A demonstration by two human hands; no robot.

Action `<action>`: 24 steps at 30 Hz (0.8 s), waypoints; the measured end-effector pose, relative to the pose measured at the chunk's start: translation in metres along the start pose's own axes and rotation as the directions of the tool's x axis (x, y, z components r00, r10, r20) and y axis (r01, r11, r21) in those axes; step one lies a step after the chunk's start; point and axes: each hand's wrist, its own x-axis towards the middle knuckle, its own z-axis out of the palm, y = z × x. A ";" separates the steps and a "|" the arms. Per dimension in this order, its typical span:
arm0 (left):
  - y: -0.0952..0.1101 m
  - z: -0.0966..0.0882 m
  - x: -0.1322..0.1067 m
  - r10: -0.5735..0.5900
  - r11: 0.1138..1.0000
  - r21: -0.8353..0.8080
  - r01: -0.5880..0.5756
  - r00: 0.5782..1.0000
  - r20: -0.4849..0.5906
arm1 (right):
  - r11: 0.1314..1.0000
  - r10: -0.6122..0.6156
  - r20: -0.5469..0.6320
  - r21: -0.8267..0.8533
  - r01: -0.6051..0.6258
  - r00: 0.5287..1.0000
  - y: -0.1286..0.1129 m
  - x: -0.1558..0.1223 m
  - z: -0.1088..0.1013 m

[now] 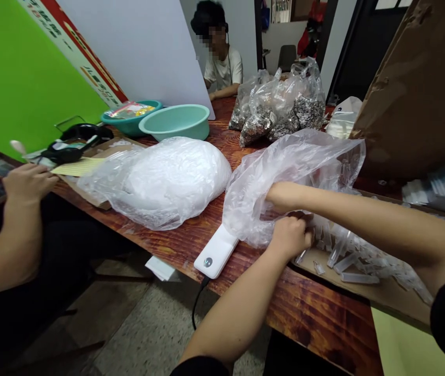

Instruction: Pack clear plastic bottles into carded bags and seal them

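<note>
My left hand (290, 236) is curled closed at the mouth of a crumpled clear plastic bag (285, 167), fingers pinched on something I cannot make out among small clear plastic tubes (348, 261). My right hand (281, 196) reaches leftwards into the same bag, and the film hides its fingers. The tubes lie loose on a cardboard sheet (379, 295) to the right of my hands. A white power bank (217, 251) with a black cable lies just left of my left hand, at the table's edge.
A full clear bag of white material (167, 180) lies on the wooden table (316, 313). Two teal basins (175, 121) and bags of dark metal parts (277, 112) stand behind. Another person's hand (26, 180) rests at left. A seated person (222, 62) is at the far end. A torn cardboard box (418, 89) rises at right.
</note>
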 end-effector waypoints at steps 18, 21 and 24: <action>-0.018 -0.034 0.034 -0.447 0.855 -0.334 0.397 0.891 -0.084 | 0.979 0.178 0.023 0.102 -0.179 0.984 0.047 -0.174 0.065; -0.031 -0.071 0.059 -0.505 0.821 -0.394 0.412 0.847 -0.167 | 0.982 0.170 -0.010 0.088 -0.169 0.985 0.057 -0.171 0.067; -0.050 -0.112 0.085 -0.584 0.724 -0.589 0.358 0.773 -0.249 | 0.979 0.183 -0.007 0.089 -0.182 0.983 0.067 -0.168 0.069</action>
